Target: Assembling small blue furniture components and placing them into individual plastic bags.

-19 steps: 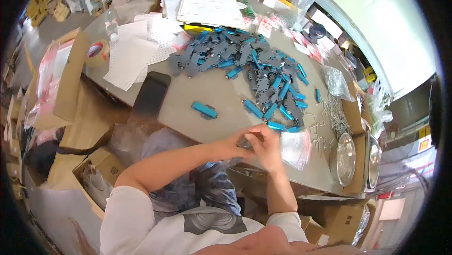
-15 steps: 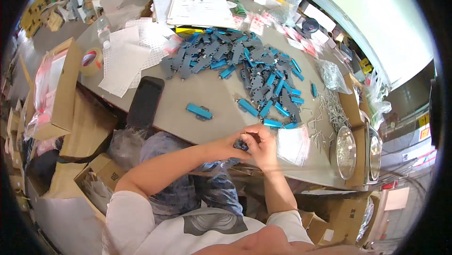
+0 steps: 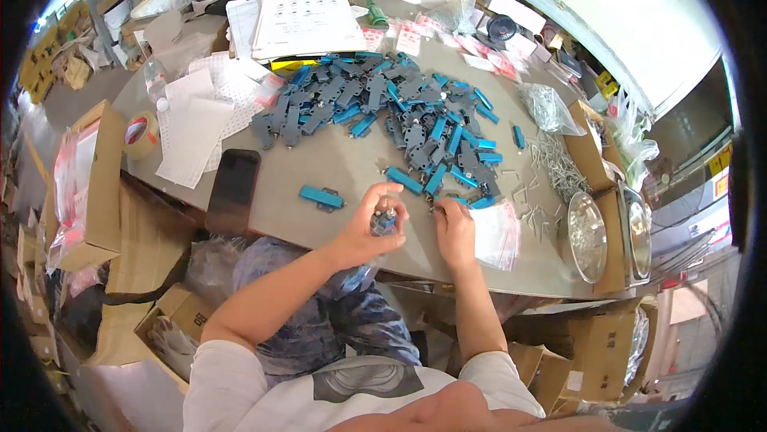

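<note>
My left hand (image 3: pixel 366 228) is curled round what looks like a small clear plastic bag (image 3: pixel 384 222) with dark and bluish parts in it; their exact kind is hard to see. My right hand (image 3: pixel 455 232) rests at the near edge of a heap of grey and blue latch-like parts (image 3: pixel 371 93). Its fingertips are pinched together by the lowest pieces, and what is between them is hidden. Beside that hand lies a stack of clear plastic zip bags (image 3: pixel 497 234). A single blue and grey part (image 3: pixel 322 197) lies apart, left of my left hand.
Bent metal pins (image 3: pixel 559 168) lie scattered right of the heap, near a clear bowl (image 3: pixel 587 237). A black phone (image 3: pixel 234 191) sits at the table's left edge. Papers (image 3: pixel 307 23), a tape roll (image 3: pixel 141 134) and a box of bags (image 3: pixel 84 184) stand around.
My hands have come apart. The left moved left, keeping the bag; the right reached forward to the near edge of the heap. The whole view has shifted slightly.
</note>
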`<state>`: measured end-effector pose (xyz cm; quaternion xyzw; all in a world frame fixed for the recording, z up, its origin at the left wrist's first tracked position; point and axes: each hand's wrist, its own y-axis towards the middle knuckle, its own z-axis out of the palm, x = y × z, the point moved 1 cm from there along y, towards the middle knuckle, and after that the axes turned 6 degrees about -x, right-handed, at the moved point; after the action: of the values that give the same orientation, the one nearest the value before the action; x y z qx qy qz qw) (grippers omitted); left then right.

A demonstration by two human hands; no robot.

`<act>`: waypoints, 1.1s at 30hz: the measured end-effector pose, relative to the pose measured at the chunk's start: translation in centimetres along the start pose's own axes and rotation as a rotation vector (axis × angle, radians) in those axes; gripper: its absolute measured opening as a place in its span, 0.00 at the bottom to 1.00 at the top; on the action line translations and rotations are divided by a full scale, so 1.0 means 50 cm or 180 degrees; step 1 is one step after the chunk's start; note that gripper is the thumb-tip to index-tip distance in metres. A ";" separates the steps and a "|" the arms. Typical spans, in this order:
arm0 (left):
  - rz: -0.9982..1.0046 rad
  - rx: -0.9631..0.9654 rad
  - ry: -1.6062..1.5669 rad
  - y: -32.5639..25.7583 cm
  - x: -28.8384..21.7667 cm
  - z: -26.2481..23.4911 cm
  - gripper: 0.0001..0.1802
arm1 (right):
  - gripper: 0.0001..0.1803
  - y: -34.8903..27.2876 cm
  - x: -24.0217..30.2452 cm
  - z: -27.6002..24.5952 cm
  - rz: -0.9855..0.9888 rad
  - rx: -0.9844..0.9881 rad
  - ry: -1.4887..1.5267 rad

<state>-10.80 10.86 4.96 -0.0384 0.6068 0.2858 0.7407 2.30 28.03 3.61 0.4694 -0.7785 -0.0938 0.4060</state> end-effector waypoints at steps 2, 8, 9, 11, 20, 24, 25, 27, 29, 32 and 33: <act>0.0100 0.0014 0.0119 0.004 -0.006 -0.002 0.39 | 0.11 0.000 0.010 0.003 -0.0153 -0.0089 -0.0303; -0.0053 0.0174 0.0072 0.002 0.012 -0.001 0.42 | 0.10 0.013 0.030 -0.014 0.0133 -0.0211 -0.0007; -0.0304 0.0198 -0.0041 0.001 0.005 0.005 0.42 | 0.10 0.016 0.045 -0.019 0.0145 -0.0212 0.0000; -0.0522 0.0276 -0.0019 -0.001 -0.004 0.009 0.46 | 0.10 0.021 0.093 -0.018 0.0689 0.0066 0.1803; -0.0634 0.0158 0.0029 -0.008 0.036 0.009 0.61 | 0.08 0.035 0.152 -0.015 0.0118 0.1175 0.1653; -0.0584 0.0226 0.0158 -0.007 0.028 -0.001 0.63 | 0.09 0.039 0.158 -0.032 -0.0130 0.1382 0.1772; -0.0563 0.0225 0.0042 -0.005 0.024 0.001 0.64 | 0.11 0.039 0.152 -0.034 -0.0220 0.1426 0.1815; -0.0673 0.0172 -0.0270 0.001 0.013 0.007 0.64 | 0.13 0.035 0.150 -0.040 -0.0311 0.1456 0.1853; -0.0777 0.0125 -0.0568 0.010 0.006 0.010 0.64 | 0.16 0.030 0.151 -0.050 0.0296 0.1225 0.2752; -0.0729 0.0085 -0.0809 0.005 0.012 -0.015 0.62 | 0.16 0.035 0.140 -0.034 -0.0387 0.1410 0.2108; -0.0770 0.0090 -0.1106 0.003 0.009 -0.010 0.61 | 0.16 0.033 0.144 -0.036 -0.0388 0.1399 0.2115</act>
<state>-11.27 10.97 4.47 -0.0508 0.4649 0.1886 0.8636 0.85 23.54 9.57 0.5952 -0.5771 0.2079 0.5191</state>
